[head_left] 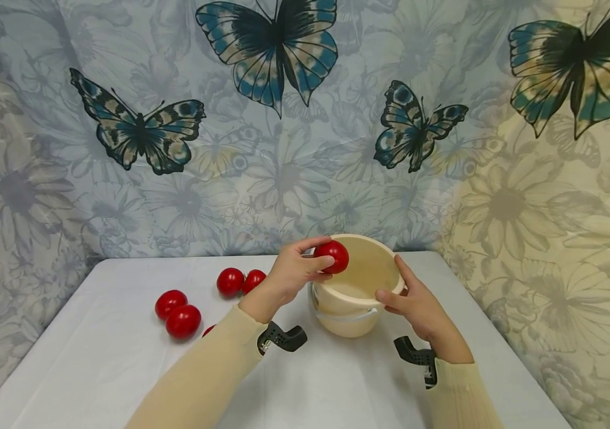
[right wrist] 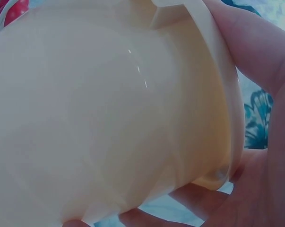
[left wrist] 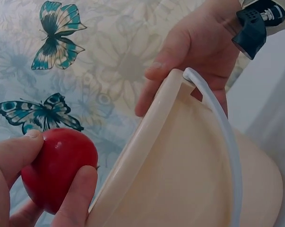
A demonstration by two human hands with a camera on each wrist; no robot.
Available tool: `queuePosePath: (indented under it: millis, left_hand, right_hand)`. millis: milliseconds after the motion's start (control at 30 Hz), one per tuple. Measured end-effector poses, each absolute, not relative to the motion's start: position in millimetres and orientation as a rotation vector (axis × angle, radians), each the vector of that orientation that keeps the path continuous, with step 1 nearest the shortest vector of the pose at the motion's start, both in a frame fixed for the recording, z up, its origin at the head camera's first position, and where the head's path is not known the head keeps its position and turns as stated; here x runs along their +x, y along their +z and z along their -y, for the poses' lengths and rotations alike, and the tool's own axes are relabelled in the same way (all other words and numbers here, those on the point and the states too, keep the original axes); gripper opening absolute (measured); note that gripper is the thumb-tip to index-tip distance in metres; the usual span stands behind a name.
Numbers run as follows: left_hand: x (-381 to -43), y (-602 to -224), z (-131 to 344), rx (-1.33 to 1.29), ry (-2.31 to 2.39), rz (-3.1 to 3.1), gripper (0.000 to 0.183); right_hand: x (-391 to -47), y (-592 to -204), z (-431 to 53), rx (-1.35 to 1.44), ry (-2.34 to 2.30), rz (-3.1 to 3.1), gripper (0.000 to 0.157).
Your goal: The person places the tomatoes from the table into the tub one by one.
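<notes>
My left hand holds a red tomato between thumb and fingers, over the left side of a cream bucket's rim. In the left wrist view the tomato shows beside the rim, with fingertips on both sides. The bucket tilts a little toward me on the table, its pale handle hanging down in front. At its right side my right hand grips the rim, thumb in front. The right wrist view shows the bucket wall filling most of the frame, with fingers around its edge.
On the white-covered table, several more tomatoes lie to the left: a front pair, a back pair, and one mostly hidden behind my left sleeve. A butterfly-patterned cloth hangs behind the table.
</notes>
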State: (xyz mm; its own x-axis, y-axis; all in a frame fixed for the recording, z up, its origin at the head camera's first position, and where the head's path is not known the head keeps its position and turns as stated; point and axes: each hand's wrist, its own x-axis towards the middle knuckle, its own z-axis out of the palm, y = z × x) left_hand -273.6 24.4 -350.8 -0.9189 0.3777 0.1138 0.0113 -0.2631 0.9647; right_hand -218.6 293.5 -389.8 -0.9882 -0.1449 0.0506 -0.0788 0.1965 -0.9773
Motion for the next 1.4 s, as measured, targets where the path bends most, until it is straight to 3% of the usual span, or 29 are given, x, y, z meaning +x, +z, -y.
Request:
queuePosePath:
  millis: [867,1200,1400]
  left_hand:
    - [-267.6,-349.4,-11.0,0.355,2.32,-1.684,0.052]
    - [-256.4,-352.8,22.1,0.342,2.33,-1.738,0.051]
    - [-230.9,-347.8,83.2,0.426,2.054,-2.151,0.058]
  right_hand:
    - [-219.3,-386.7,-290.2,-0.225,-1.951,-2.386,0.103]
    - [-217.4,-385.5,-292.5,-0.209,-1.934,-2.39,0.102]
    - [-216.3,-386.4,-292.8,-0.204,-1.927,-2.387,0.102]
